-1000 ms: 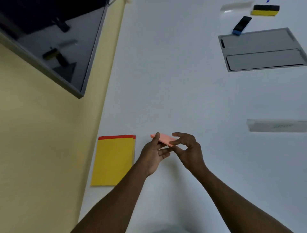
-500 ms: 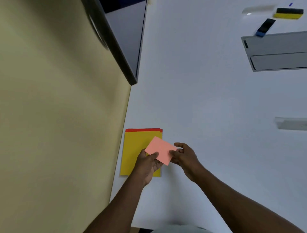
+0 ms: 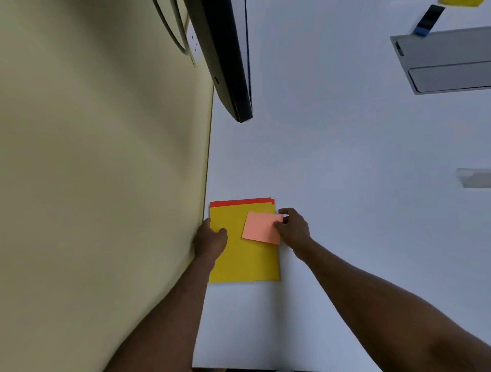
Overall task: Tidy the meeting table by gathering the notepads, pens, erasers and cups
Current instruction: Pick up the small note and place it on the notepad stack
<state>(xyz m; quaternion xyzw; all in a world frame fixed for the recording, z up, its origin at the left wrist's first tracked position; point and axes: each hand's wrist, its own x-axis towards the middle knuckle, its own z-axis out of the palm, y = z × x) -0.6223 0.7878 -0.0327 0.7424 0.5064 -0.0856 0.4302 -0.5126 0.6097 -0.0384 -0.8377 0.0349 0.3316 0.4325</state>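
A small pink notepad (image 3: 261,227) lies on top of a yellow notepad (image 3: 247,257) with a red edge showing at its far end, at the white table's left side. My right hand (image 3: 293,228) pinches the pink pad's right edge with thumb and fingers. My left hand (image 3: 211,239) grips the yellow pad's left edge, thumb on top of it. At the far right top, a blue and black eraser (image 3: 428,20) and the edge of a yellow eraser (image 3: 461,2) lie on the table.
A beige wall (image 3: 101,172) runs along the table's left edge, with a black screen (image 3: 225,61) mounted above. A grey hatch panel (image 3: 446,61) is set into the table (image 3: 358,172) at the upper right. A clear strip (image 3: 474,177) lies at the right edge.
Both hands carried the pink notepad leftward and set it onto the yellow pad. My left hand let go of the pink pad and took the yellow pad's left edge. The view swung left.
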